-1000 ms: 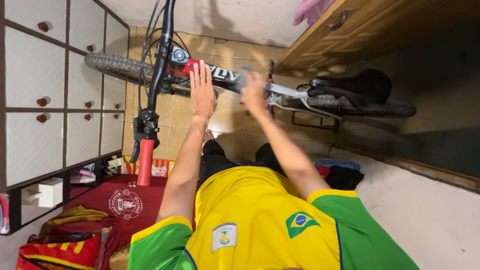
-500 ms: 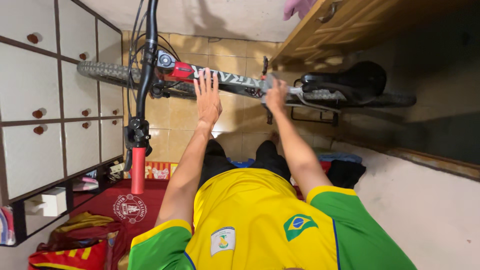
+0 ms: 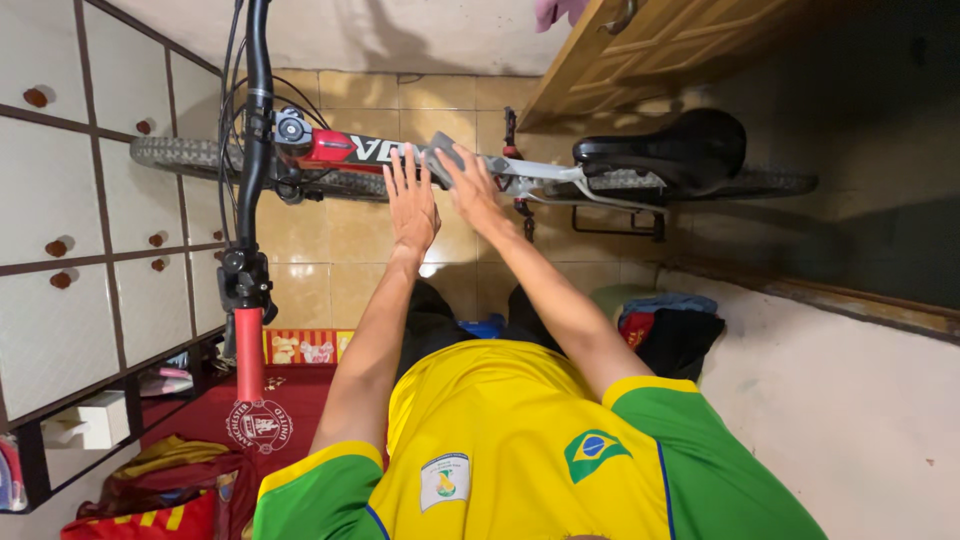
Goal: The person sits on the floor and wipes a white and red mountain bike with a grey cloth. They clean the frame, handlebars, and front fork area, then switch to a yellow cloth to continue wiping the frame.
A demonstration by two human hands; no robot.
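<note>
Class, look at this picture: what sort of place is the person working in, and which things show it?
Probably a room or hallway in a home, not a workshop: a tiled floor, white cupboard drawers with knobs, a wooden door, and a bicycle parked indoors.

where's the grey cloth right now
In the head view the grey cloth lies on the bike's top tube, upper middle, pressed under the right hand, with the left hand beside it and the black saddle further right.
</note>
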